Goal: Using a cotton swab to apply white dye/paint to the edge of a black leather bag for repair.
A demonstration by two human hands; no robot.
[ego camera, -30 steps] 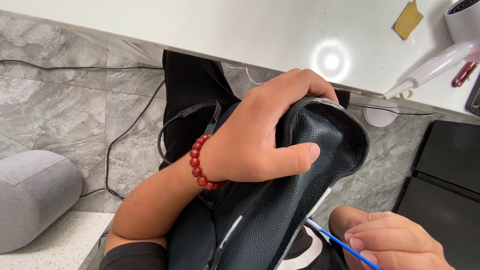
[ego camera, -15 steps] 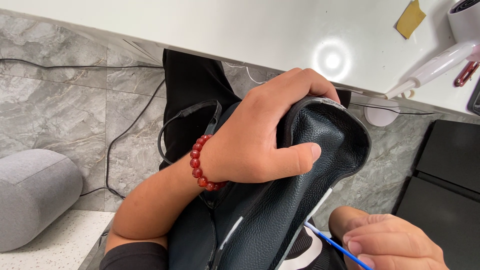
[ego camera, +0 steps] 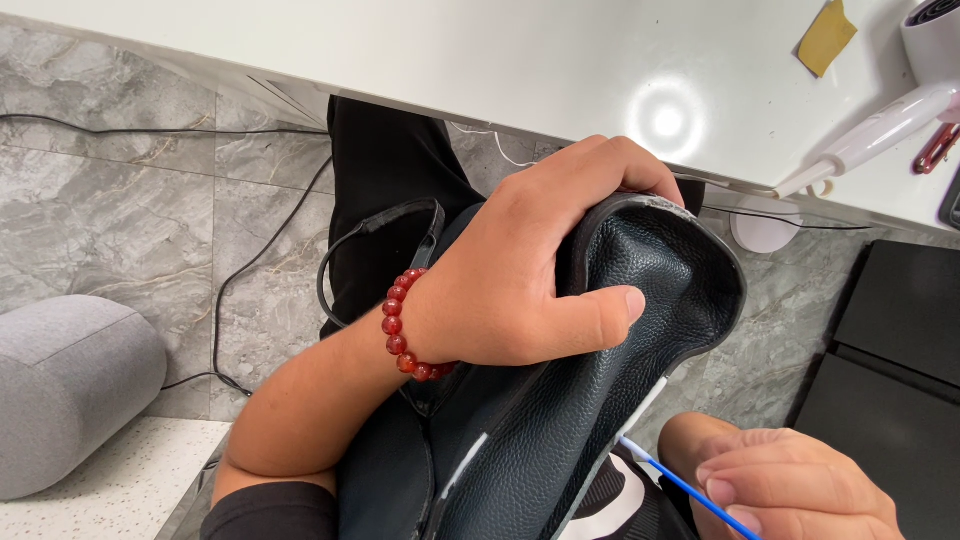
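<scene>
My left hand (ego camera: pixel 540 270) grips the upper edge of a black leather bag (ego camera: pixel 590 400) that rests on my lap, thumb pressed on its outer face and fingers curled over the rim. A red bead bracelet (ego camera: pixel 398 325) circles that wrist. My right hand (ego camera: pixel 800 490), at the bottom right, pinches a thin blue stick with a white cotton tip (ego camera: pixel 660 468). The tip sits right at the bag's lower edge, by a white-painted seam. The bag's black strap (ego camera: pixel 370 235) loops out to the left.
A white tabletop (ego camera: pixel 500 60) runs along the top, with a white hair dryer (ego camera: pixel 880 120) and a yellow cloth scrap (ego camera: pixel 825 35) on it. A grey cushion (ego camera: pixel 70 395) lies at the left. Black cables (ego camera: pixel 240 270) trail over the grey marble floor. Black panels (ego camera: pixel 900 350) stand at the right.
My right hand has shifted the cotton-tipped stick slightly up and left, closer to the bag's edge. My left hand keeps the same grip.
</scene>
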